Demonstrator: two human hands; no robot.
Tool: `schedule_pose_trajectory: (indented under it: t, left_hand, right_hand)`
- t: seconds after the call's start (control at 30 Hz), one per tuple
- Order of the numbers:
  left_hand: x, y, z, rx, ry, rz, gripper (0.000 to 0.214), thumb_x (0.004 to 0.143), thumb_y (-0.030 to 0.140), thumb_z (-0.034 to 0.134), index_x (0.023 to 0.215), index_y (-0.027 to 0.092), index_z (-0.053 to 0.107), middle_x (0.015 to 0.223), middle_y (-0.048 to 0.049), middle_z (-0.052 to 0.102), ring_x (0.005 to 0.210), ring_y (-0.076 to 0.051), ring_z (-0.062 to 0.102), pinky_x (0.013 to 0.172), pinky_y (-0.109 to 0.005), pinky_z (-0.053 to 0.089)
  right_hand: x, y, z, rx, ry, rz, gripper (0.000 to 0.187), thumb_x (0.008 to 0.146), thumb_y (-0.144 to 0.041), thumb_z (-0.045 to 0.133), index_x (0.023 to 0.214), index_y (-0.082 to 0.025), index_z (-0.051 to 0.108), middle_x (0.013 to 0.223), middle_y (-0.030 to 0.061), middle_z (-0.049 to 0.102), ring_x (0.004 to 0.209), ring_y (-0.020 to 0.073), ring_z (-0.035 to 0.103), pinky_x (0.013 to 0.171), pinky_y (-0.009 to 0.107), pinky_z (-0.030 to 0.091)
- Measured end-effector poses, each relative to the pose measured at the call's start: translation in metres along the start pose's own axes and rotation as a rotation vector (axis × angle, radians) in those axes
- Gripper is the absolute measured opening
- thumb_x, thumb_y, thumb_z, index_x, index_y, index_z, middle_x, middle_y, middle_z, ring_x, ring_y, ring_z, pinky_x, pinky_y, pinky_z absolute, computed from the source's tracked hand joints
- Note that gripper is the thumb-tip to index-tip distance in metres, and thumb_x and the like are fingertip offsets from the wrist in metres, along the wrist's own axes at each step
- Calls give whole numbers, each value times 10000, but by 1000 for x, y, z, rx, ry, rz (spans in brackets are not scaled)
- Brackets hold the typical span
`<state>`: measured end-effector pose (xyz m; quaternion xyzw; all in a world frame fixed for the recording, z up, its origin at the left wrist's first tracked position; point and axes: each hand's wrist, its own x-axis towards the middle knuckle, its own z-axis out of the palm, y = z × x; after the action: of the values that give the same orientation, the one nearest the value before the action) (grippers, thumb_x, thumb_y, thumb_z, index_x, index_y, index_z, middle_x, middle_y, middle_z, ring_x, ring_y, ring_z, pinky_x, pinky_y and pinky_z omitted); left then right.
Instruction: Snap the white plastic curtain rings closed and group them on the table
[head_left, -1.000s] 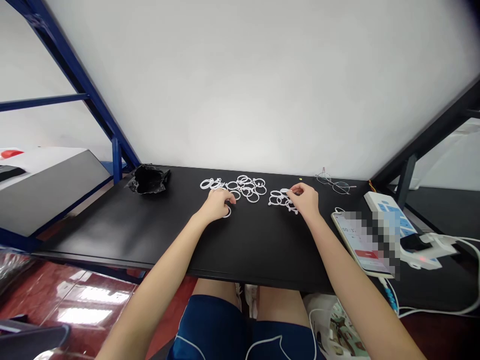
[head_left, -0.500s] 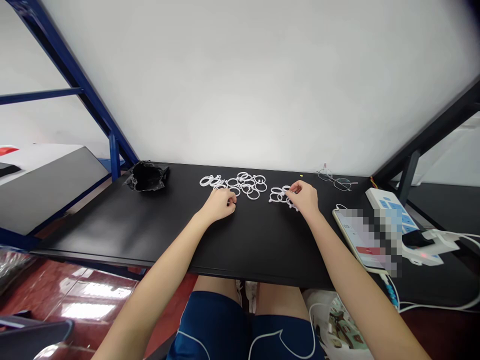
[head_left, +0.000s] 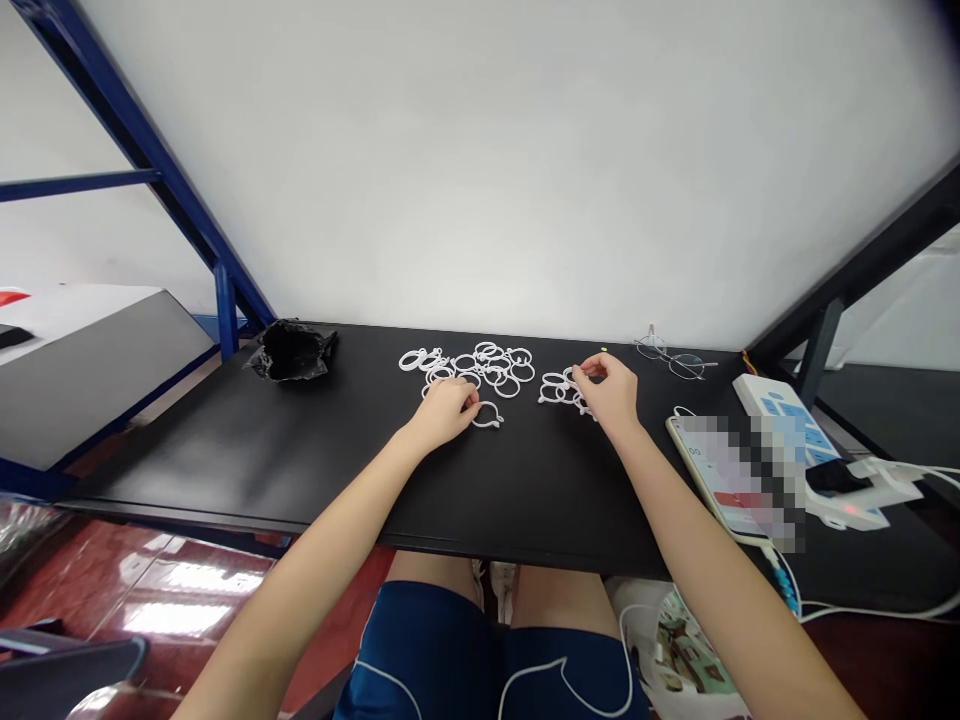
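A pale wall [head_left: 480,180] is filling the background. A black table [head_left: 495,500] is running left to right below it, its far edge lying along the wall. A blue metal frame [head_left: 142,140] is rising at left; a dark brace [head_left: 892,240] is slanting at right. Glossy red floor [head_left: 202,575] is showing at near left, and a grey panel [head_left: 120,370] is sloping at the left edge. The person's blue shorts [head_left: 420,640] are showing below the table's near edge.

On the table, a loose pile of white rings [head_left: 496,377] is lying mid-scene toward the far side, many overlapping. At right, a phone [head_left: 697,470], part of it pixelated, is lying near a white power strip [head_left: 776,405] with blue sections. A crumpled black plastic bag [head_left: 319,362] is sitting far left, mouth open.

Left hand [head_left: 448,412]: resting at the pile's near side, thumb and fingers pinching the left edge of a single ring [head_left: 498,420], which is lying just nearer than the pile. Right hand [head_left: 613,395]: reaching over a smaller ring group [head_left: 553,385] right of the pile, fingers curling at its right edge; cannot tell whether they are gripping a ring. Glasses [head_left: 686,366] are lying at far right, near the wall.
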<state>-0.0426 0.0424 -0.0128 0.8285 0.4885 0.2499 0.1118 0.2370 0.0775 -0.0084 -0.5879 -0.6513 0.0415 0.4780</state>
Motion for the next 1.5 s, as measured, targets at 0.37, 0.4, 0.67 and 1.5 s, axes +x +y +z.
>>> schedule_pose_trajectory:
  t: [0.37, 0.4, 0.67, 1.5]
  left_hand:
    - [2, 4, 7, -36, 159, -2, 131, 890, 200, 476, 792, 175, 560, 839, -64, 613, 804, -205, 560, 751, -339, 429]
    - [1, 5, 7, -40, 162, -4, 129, 889, 199, 476, 792, 175, 558, 840, -63, 613, 807, -204, 561, 755, -338, 431]
    - [1, 10, 14, -27, 102, 1, 151, 893, 201, 461, 813, 171, 585, 873, -70, 619, 839, -213, 559, 794, -364, 430]
    - [0, 10, 18, -219, -6, 195, 278, 900, 255, 518, 1159, 190, 596, 1163, -102, 632, 1083, -236, 579, 932, -353, 452]
  right_hand:
    - [-39, -54, 17, 178, -562, -423, 332, 777, -411, 690, 1059, -248, 628, 927, 36, 662, 664, 156, 573, 670, 318, 499]
    - [-42, -56, 20, 183, -574, -435, 320, 783, -400, 686, 1058, -246, 630, 940, 37, 661, 667, 155, 574, 677, 318, 499]
    - [-46, -57, 30, 278, -573, -382, 200, 878, -282, 535, 997, -234, 689, 796, 30, 646, 645, 155, 577, 634, 306, 498]
    - [-45, -53, 31, 363, -526, -318, 178, 850, -342, 597, 936, -239, 715, 823, 41, 672, 628, 151, 578, 556, 293, 496]
